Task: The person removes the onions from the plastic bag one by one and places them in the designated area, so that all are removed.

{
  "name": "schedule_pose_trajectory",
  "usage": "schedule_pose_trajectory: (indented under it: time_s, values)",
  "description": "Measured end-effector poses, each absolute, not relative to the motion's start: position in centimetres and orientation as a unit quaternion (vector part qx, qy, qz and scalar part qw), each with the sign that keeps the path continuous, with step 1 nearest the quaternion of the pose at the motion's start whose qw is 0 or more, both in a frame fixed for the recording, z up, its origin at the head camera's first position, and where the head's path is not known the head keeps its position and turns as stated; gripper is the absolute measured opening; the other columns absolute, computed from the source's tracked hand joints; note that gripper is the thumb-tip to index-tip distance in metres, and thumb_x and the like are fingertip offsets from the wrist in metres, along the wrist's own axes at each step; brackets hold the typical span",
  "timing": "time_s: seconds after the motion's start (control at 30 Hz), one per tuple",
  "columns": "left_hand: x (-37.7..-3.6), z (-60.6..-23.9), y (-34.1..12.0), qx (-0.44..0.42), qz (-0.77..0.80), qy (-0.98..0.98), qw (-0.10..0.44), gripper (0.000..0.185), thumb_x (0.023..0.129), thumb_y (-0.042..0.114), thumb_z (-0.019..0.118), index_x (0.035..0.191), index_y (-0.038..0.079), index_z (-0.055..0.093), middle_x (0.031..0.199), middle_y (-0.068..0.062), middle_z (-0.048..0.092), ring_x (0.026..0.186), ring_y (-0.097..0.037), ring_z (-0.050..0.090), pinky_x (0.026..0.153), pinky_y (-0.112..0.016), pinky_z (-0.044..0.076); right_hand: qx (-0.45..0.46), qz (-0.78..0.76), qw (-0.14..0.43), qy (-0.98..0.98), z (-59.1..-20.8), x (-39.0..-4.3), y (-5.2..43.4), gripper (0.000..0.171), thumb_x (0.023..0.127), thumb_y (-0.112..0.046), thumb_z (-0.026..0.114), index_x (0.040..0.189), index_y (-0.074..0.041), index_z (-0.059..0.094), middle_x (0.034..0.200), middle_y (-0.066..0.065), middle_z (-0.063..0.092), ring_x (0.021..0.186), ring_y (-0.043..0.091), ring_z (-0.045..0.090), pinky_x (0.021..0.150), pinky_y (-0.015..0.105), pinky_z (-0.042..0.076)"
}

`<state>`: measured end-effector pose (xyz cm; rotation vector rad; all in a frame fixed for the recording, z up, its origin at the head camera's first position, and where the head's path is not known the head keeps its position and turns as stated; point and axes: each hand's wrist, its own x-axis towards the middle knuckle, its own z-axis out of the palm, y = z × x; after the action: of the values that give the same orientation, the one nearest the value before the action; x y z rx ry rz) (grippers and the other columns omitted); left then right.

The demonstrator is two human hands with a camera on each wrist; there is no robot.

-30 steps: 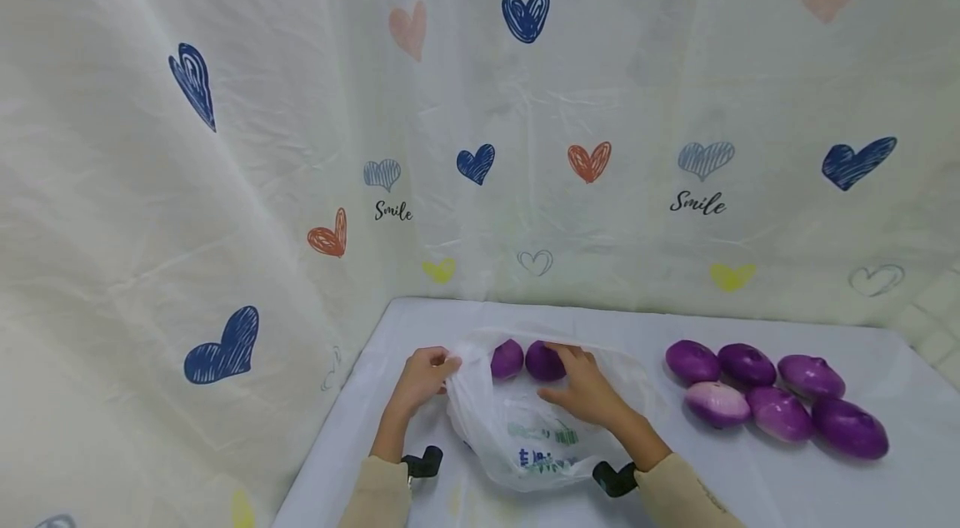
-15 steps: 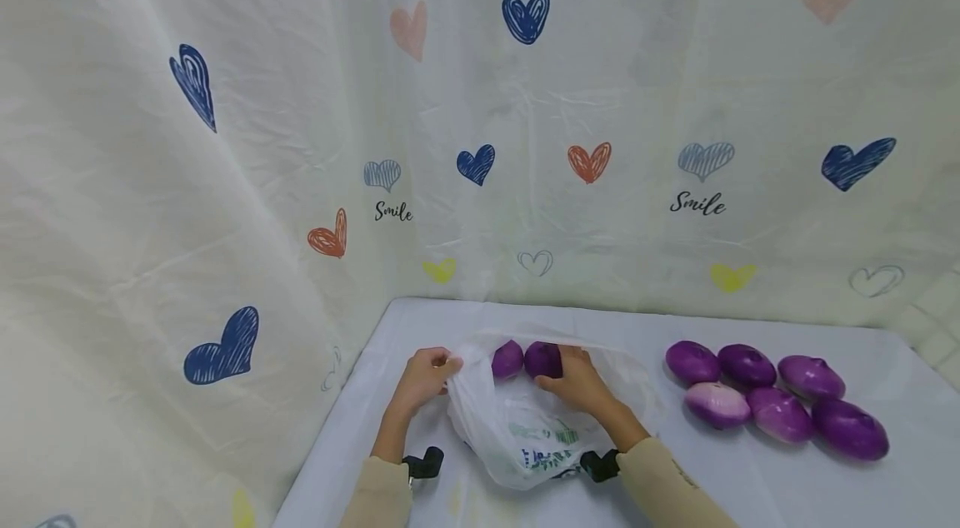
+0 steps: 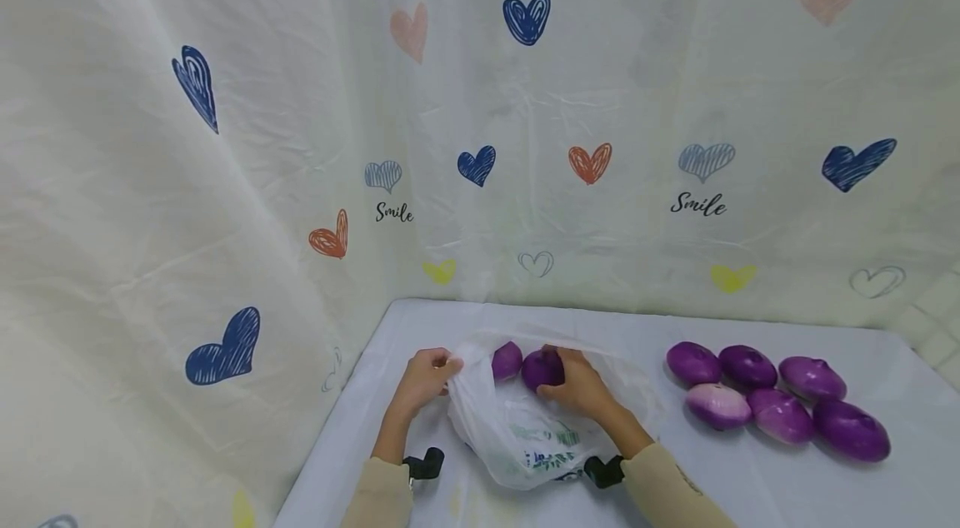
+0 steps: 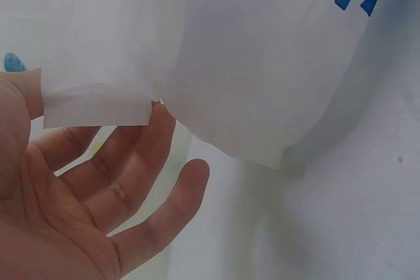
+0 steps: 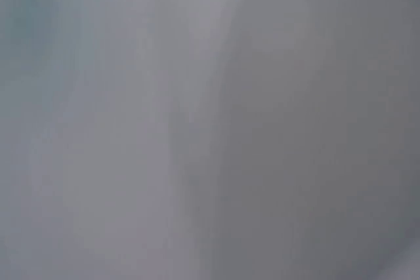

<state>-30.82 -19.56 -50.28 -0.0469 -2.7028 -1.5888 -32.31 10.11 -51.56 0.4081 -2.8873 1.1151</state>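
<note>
Two hands at a thin white plastic bag (image 3: 525, 428) on the table.

The left hand (image 3: 423, 378) pinches the bag's rim, holding its mouth open; the right hand (image 3: 577, 385) curls round a purple onion (image 3: 542, 368) inside, beside another onion (image 3: 507, 361). Six more onions (image 3: 772, 399) lie well apart, right.

Your bag (image 3: 525, 428) lies on the surface (image 3: 750, 486), near its left edge. Two onions sit at the bag's far mouth: one (image 3: 507, 361) to the left, the other (image 3: 542, 368) touching it on the right. Well right of the bag, six onions (image 3: 776, 399) lie in two rows. Behind the bag hangs the curtain (image 3: 480, 136).
</note>
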Motion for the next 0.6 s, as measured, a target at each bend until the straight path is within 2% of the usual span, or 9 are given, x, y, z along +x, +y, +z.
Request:
schedule_pose_trajectory:
  time_s: [0.13, 0.27, 0.43, 0.6]
  values:
    - [-30.8, -50.1, -19.6, -0.016, -0.507, -0.862, 0.003, 0.025, 0.098, 0.033, 0.068, 0.097, 0.008, 0.070, 0.092, -0.007, 0.068, 0.078, -0.018, 0.062, 0.067, -0.032, 0.058, 0.147, 0.375, 0.009, -0.915, -51.3, -31.6, 10.3, 0.066, 0.080, -0.020, 0.088, 0.137, -0.014, 0.056, 0.141, 0.016, 0.054, 0.125, 0.037, 0.059, 0.104, 0.059, 0.049]
    - [-30.7, -49.9, -19.6, -0.016, -0.511, -0.859, 0.005, 0.024, 0.098, 0.032, 0.068, 0.098, 0.008, 0.070, 0.094, -0.007, 0.069, 0.078, -0.017, 0.062, 0.066, -0.032, 0.058, 0.166, 0.387, 0.016, -0.907, -50.8, -30.7, 10.6, 0.062, 0.078, -0.019, 0.089, 0.132, -0.018, 0.058, 0.133, 0.009, 0.056, 0.122, 0.034, 0.061, 0.100, 0.057, 0.053]
    - [-30.6, -49.8, -19.5, -0.014, -0.511, -0.859, 0.005, 0.024, 0.098, 0.031, 0.069, 0.100, 0.008, 0.071, 0.095, -0.007, 0.070, 0.079, -0.017, 0.062, 0.066, -0.032, 0.058, 0.186, 0.391, 0.024, -0.901, -50.1, -29.5, 11.2, 0.060, 0.078, -0.020, 0.090, 0.129, -0.019, 0.059, 0.131, 0.010, 0.058, 0.117, 0.033, 0.063, 0.095, 0.053, 0.056]
    - [-30.6, -49.8, -19.5, -0.011, -0.508, -0.862, 0.004, 0.024, 0.098, 0.032, 0.069, 0.100, 0.008, 0.071, 0.096, -0.007, 0.070, 0.079, -0.017, 0.062, 0.067, -0.032, 0.058, 0.205, 0.403, 0.027, -0.892, -49.3, -28.4, 11.9, 0.059, 0.077, -0.018, 0.090, 0.127, -0.019, 0.059, 0.129, 0.011, 0.058, 0.109, 0.028, 0.064, 0.087, 0.041, 0.059]
